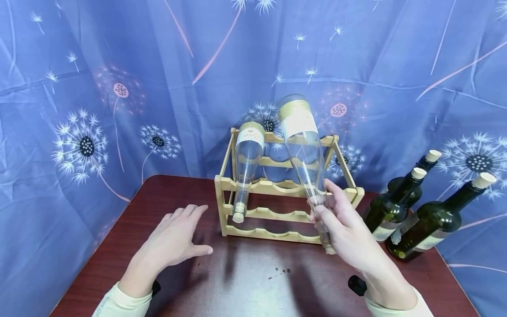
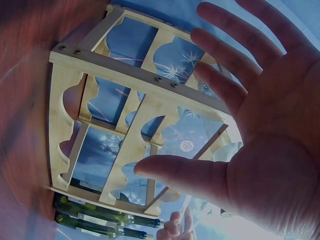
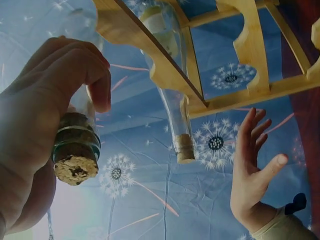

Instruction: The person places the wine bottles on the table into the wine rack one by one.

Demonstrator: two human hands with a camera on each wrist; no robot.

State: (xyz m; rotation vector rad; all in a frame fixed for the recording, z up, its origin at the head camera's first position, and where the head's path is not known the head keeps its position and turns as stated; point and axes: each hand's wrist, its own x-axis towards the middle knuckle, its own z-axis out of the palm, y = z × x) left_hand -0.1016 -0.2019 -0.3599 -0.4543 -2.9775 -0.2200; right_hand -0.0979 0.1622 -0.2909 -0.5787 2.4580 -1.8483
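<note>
My right hand [image 1: 344, 224] grips a clear glass bottle [image 1: 299, 125] by its neck, its labelled base tilted up and away over the right part of the wooden wine rack [image 1: 269, 187]. In the right wrist view, the cork [image 3: 76, 170] in this bottle points toward the camera, below the curled fingers [image 3: 100, 95]. A second clear bottle [image 1: 249, 152] lies on the rack's upper left, its corked neck sticking out over the front rail. Left of the rack, my left hand [image 1: 174, 240] hovers with fingers extended and thumb spread, holding nothing.
Several dark green corked bottles [image 1: 390, 211] stand upright at the right of the rack. The dark red table [image 1: 245, 281] carries a few small dark spots [image 1: 283, 270] in front of the rack. A blue dandelion-print curtain [image 1: 222, 44] hangs close behind.
</note>
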